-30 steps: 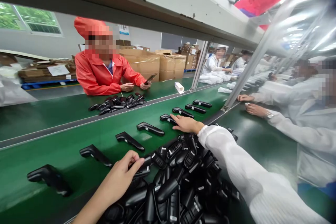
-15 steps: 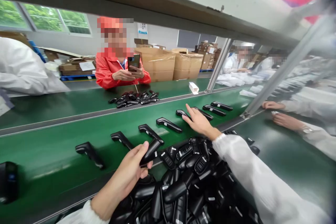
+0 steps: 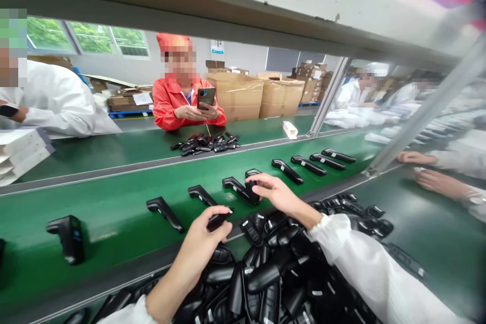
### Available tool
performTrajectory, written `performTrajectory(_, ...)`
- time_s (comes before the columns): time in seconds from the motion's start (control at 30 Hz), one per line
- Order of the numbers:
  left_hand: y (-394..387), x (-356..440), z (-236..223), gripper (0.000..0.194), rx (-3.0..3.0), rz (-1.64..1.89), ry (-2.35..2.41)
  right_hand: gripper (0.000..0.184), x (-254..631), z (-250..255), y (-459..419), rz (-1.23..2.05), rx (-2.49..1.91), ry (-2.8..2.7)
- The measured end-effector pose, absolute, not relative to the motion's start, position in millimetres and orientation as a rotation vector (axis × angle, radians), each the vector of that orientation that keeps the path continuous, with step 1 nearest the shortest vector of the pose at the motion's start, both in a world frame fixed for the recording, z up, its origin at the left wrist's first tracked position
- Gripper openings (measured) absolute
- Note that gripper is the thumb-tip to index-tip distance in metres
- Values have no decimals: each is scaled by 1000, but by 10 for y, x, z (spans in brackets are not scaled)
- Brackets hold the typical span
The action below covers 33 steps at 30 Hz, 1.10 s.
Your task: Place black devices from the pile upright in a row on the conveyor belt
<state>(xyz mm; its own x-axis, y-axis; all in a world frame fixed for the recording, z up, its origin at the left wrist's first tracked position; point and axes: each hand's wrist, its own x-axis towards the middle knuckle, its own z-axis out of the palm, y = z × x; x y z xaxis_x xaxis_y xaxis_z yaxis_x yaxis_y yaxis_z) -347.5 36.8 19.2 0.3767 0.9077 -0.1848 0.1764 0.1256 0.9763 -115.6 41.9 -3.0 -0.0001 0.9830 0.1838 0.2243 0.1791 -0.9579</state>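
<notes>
My left hand is closed around a black plastic handle shell, held at the belt's near edge above a pile of similar shells. Some shells carry small white labels. Ahead and to the right, my right hand has its fingers curled on a black angled handheld device over the green belt; the palm hides part of it. Similar pistol-shaped devices lie in a row along the belt, among them one left of my left hand and one beyond my right.
Across the belt, a person in red holds a phone behind a heap of black parts. A metal post and an overhead beam frame the line. Co-workers' hands rest at right; white boxes stand at left.
My left hand has lifted a shell from the pile. My right hand, earlier spread over a device, has curled its fingers onto one. The view has turned left, and the person in red has raised the phone.
</notes>
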Motion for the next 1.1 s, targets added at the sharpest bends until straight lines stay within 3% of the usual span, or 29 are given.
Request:
performTrajectory(0.07, 389, -3574, 218, 50, 1370, 720, 1103, 27, -995, -133, 508, 657, -1429, -1844)
performTrajectory(0.27, 440, -3671, 191, 57, 1311, 699, 1168, 61, -966, -357, 769, 27, -1756, -2475)
performTrajectory(0.47, 482, -3670, 186, 57, 1344, 714, 1302, 57, -921, -358, 1031, -169, -1927, -2563)
performTrajectory(0.63, 491, -3587, 167, 47, 1136, 858, 1109, 52, -908, -180, 875, -77, -1898, -2326)
performTrajectory(0.87, 506, -3248, 30, 38, 1166, 830, 910, 37, -1377, 70, 482, 854, -1250, -1739)
performTrajectory(1.0, 479, -3221, -29, 39, 1888, 705, 1015, 25, -1367, 4, 542, 770, -1309, -1705)
performTrajectory(1.1, 389, -3284, 33, 35, 2415, 294, 887, 26, -1286, -127, 623, 523, -1425, -2003)
